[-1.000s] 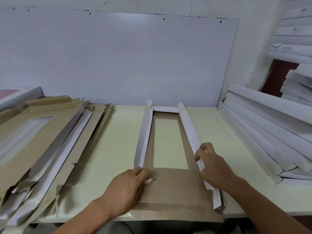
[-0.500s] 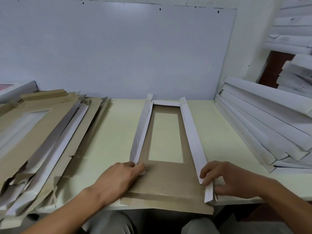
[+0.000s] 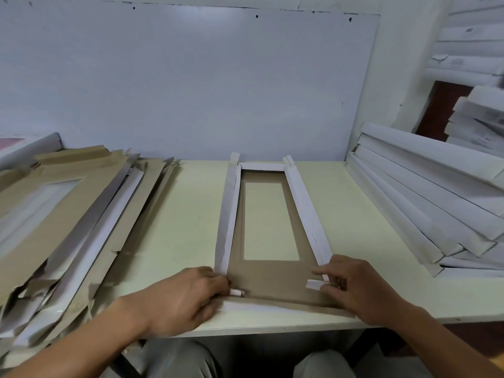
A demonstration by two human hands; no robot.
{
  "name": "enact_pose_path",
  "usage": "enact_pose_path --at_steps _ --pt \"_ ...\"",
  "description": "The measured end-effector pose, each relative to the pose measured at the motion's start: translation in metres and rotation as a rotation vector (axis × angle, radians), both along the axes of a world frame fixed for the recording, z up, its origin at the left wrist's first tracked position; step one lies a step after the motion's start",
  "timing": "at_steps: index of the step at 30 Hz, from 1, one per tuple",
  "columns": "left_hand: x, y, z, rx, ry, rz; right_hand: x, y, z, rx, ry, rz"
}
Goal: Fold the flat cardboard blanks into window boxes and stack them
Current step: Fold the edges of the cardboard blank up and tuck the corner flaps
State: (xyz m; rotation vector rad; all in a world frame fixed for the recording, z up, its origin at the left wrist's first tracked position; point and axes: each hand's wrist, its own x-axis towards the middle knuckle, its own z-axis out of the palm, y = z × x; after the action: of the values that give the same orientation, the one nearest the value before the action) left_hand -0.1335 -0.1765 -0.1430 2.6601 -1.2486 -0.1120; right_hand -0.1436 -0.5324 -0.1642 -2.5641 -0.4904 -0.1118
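**boxfolder_99:** Left hand [image 3: 188, 297] is curled at the near-left corner of the blank [image 3: 268, 279], fingertips pinching the little white corner tab [image 3: 236, 292]. Right hand [image 3: 354, 287] mirrors it at the near-right corner, thumb and fingers nipping the other tab [image 3: 315, 284]. What step is this?

**tapegun_mike:** Looks like closing the near end. Both long side walls [image 3: 305, 211] are already standing, and so is the far end, so only the near flap [image 3: 272, 305] lies flat at the table [image 3: 191, 214] edge. My guess: next move needs both tabs turned inward and held while the near flap comes up over them.

**boxfolder_99:** And where's everything else?

**tapegun_mike:** Blank sits mid-table, window side down, right between the hands. Unfolded blanks [image 3: 68, 214] are piled far left, finished boxes [image 3: 425, 197] stacked on the right, well apart from it.
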Motion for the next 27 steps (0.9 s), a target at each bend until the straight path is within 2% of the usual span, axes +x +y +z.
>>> enact_pose_path --at_steps 7,11,14,20,25,27 --pt "0.005 -0.01 -0.002 -0.223 0.047 0.244 0.006 -0.011 0.007 0.19 0.12 -0.03" --pt "0.013 -0.016 -0.003 -0.273 0.126 0.405 0.008 -0.015 0.013 0.273 0.297 -0.018" --pt "0.02 -0.019 -0.006 -0.273 0.167 0.481 0.012 -0.015 0.015 0.183 0.293 -0.002" --pt "0.034 -0.024 -0.003 -0.253 0.277 0.59 0.023 -0.003 0.02 0.125 0.367 -0.132" --pt "0.039 -0.035 0.0 -0.06 0.191 0.675 0.025 0.011 0.018 -0.091 0.221 -0.174" --pt "0.039 -0.039 -0.001 0.01 0.161 0.701 0.02 0.014 0.015 -0.209 0.101 -0.213"
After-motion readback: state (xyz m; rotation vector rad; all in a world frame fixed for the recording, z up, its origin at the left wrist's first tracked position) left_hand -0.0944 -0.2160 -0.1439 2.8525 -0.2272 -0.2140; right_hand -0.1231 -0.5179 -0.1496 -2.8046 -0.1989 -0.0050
